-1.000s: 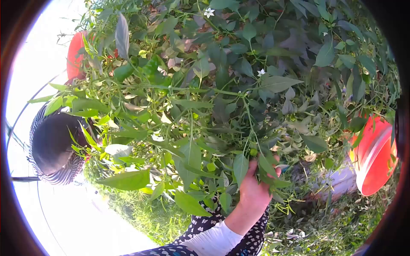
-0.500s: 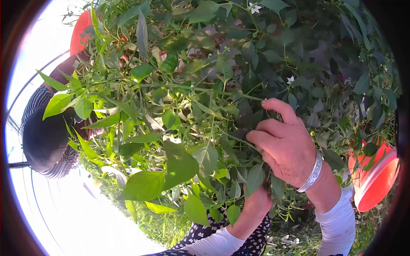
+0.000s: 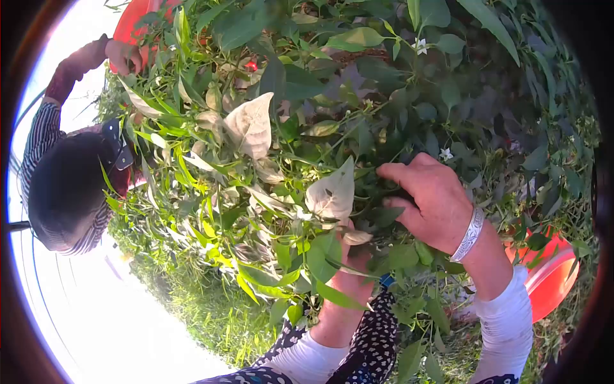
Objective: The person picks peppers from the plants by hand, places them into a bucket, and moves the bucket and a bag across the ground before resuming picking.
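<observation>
My right hand (image 3: 432,198), with a silver bracelet (image 3: 470,235) at the wrist, is among the leaves of a pepper plant (image 3: 300,83). Its index finger and thumb are apart, with dark foliage between and behind them. I see nothing held there. My left hand (image 3: 352,249) reaches up into the plant from below; leaves cover its fingers, so its grip cannot be seen. Just above it, a pale leaf (image 3: 332,192) shows its underside. Another pale leaf (image 3: 251,126) stands farther left. A small white flower (image 3: 446,154) is beside my right hand.
An orange-red bucket (image 3: 555,281) is at the right behind my right forearm. Another red container (image 3: 130,29) is at the upper left, by the hand (image 3: 125,56) of another person in a dark cap (image 3: 67,185). Grass (image 3: 224,333) covers the ground below.
The branch with green peppers that stretched to my right hand is no longer visible, and leaves have turned pale side up. My right index finger and thumb have shifted. The other person's hand has become visible.
</observation>
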